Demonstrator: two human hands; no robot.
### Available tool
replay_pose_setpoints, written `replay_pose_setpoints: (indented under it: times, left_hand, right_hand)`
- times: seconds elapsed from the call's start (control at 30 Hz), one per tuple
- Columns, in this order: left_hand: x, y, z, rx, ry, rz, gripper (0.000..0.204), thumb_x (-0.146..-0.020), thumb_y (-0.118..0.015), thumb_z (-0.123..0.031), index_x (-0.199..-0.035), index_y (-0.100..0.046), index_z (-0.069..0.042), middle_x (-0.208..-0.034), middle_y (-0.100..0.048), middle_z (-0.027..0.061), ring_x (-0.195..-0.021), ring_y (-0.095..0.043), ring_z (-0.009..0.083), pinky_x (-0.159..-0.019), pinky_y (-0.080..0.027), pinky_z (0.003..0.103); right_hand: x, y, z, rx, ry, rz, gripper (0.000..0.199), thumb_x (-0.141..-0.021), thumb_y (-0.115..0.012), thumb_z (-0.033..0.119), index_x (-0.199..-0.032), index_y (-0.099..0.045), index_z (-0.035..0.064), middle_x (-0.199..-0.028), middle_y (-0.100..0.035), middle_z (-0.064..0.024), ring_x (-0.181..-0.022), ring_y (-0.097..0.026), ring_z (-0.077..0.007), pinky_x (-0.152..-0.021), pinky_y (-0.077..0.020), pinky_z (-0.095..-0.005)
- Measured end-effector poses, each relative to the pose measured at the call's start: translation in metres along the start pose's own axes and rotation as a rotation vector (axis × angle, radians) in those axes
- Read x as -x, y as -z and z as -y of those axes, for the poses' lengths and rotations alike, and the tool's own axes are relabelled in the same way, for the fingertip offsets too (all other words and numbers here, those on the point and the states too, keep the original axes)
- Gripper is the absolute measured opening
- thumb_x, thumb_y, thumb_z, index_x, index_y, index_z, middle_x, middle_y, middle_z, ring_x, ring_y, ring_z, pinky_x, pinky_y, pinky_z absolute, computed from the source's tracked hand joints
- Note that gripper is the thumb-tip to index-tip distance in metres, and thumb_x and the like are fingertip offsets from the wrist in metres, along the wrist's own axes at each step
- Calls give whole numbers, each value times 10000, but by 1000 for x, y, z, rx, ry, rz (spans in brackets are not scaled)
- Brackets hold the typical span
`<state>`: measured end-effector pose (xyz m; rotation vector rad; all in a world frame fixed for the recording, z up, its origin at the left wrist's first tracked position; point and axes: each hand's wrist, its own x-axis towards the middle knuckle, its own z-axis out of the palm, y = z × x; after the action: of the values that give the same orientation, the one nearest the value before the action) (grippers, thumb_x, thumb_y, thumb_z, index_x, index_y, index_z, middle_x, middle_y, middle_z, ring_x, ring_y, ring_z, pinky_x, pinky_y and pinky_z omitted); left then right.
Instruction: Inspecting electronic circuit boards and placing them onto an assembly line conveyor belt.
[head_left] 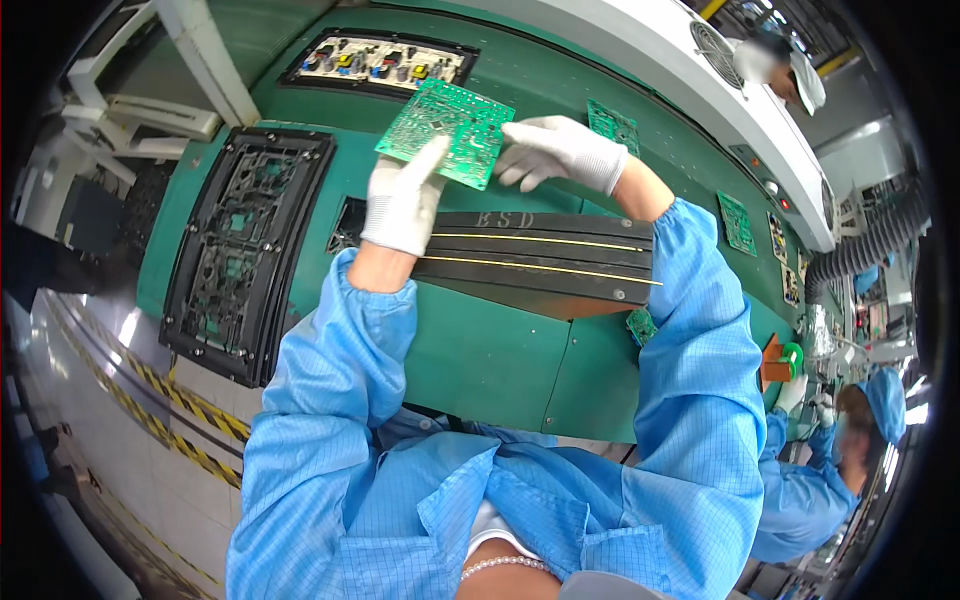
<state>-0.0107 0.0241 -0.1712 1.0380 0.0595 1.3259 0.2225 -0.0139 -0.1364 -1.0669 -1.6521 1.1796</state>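
Both gloved hands are raised over a green conveyor [500,360] and share one green circuit board [447,132], which is held clear of the belt, tilted, its solder side facing up. The left hand [402,200] grips the board's near left edge: the thumb reaches up across the face of the board and the other fingers are curled behind it. The right hand [556,152] closes on the board's right edge, fingers bunched and pinching the corner. The board sits between the two hands, slightly beyond them and more above the left hand than the right.

Directly beneath the wrists lies a flat black fixture plate [545,265] with two thin yellow lines across it; it passes under both forearms. To the left of the left hand, a black carrier frame [240,250] with many cut-outs rests on the belt. Beyond the held board, farther from the person, another black frame carries a populated board [380,62] with small coloured components. Just past the right hand, a second bare green board [612,125] lies on the belt, and more small boards [738,222] follow well off to the right of that hand. A small green piece [641,325] shows under the right elbow; what it is I cannot quite make out.

At the far right, another person in a blue coat [800,480] works at the same line with white gloves.
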Motion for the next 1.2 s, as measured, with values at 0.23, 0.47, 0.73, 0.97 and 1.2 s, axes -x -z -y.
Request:
replay_pose_setpoints:
  times: [0.23,0.47,0.73,0.97,1.2]
  left_hand:
    - [0,-17,27,-111,16,104,410,-859,-693,63,-1240,-558,-5,-1157,-636,102,-1000,-642,201,-889,-538,331]
    - [23,-43,83,-138,43,29,429,-842,-779,-68,-1203,-549,-46,-1094,-650,53,-951,-639,133,-836,-537,302]
    - [158,-130,226,-418,167,-54,960,-761,-874,-176,-1434,-250,104,-1316,-521,177,-1164,-553,219,-999,-472,342]
    - [212,-154,271,113,547,149,803,-849,-792,-117,-1403,-263,121,-1228,-582,193,-1119,-611,198,-917,-525,288]
    - [228,-156,264,-162,613,-156,611,-922,-727,-255,-1319,-417,91,-1130,-616,158,-1007,-635,172,-881,-518,271]
  right_hand:
    - [-4,1,-40,-415,35,-72,418,-953,-666,232,-1221,-549,-65,-1098,-671,-110,-916,-683,-160,-768,-583,-288]
    - [55,25,-73,-380,118,-264,392,-950,-651,232,-1200,-566,-58,-1121,-643,-111,-978,-644,-171,-848,-532,-309]
    - [293,3,-95,242,-229,-911,379,-911,-691,315,-1111,-652,-4,-799,-616,-2,-605,-560,-81,-533,-469,-229]
    - [354,7,-101,313,-272,-990,371,-927,-654,120,-1241,-562,-55,-863,-672,-31,-663,-611,-71,-522,-498,-213]
    - [401,41,-126,238,-406,-1137,266,-916,-649,114,-1120,-603,-51,-778,-633,-22,-596,-602,-99,-486,-501,-241]
